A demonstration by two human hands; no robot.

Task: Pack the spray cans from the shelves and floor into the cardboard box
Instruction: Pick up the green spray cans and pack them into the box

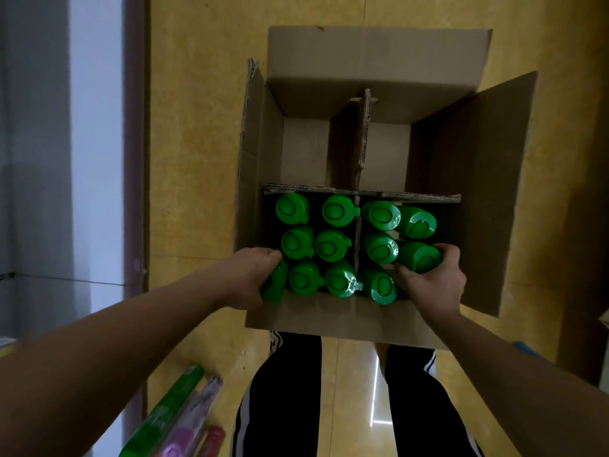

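Two grips curled on cans — your left hand (252,280) on corner can (274,286), may snag box (329,316) near wall; right hand (433,285) on tilted can (418,258), may jam against neighbour can (379,249).

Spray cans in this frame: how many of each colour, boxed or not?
Green-capped cans at the cardboard box: 12 (left hand and right hand each grip one)
Green can, lower left: 1
Pink-capped can: 1
Red can: 1
Total: 15 (lower-left ones blurred)
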